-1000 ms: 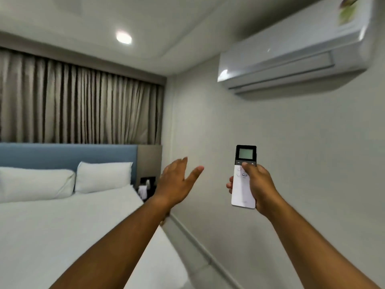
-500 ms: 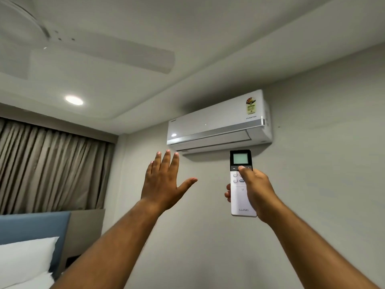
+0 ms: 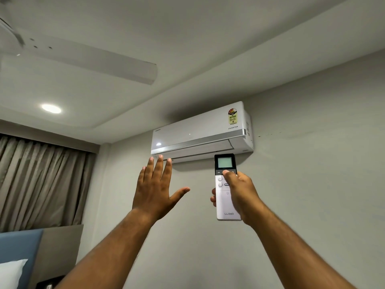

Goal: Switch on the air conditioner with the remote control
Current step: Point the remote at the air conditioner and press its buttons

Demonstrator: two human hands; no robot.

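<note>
A white air conditioner (image 3: 200,132) hangs high on the grey wall, its flap shut, with a coloured sticker at its right end. My right hand (image 3: 239,191) holds a white remote control (image 3: 226,203) upright just below the unit. The remote's dark top carries a small grey screen, and my thumb rests on the buttons right under it. My left hand (image 3: 155,189) is raised beside it, palm toward the wall, fingers spread, holding nothing, its fingertips level with the unit's lower edge.
A white ceiling fan blade (image 3: 93,63) reaches across the ceiling at the upper left, near a round ceiling light (image 3: 51,108). Brown curtains (image 3: 41,180) hang at the left. A blue headboard (image 3: 20,247) and a white pillow (image 3: 10,272) show at the bottom left.
My view has tilted up from the bed to the air conditioner. Both hands rose with it, my left hand turning fingers-up. My thumb has moved up the remote to just under the screen.
</note>
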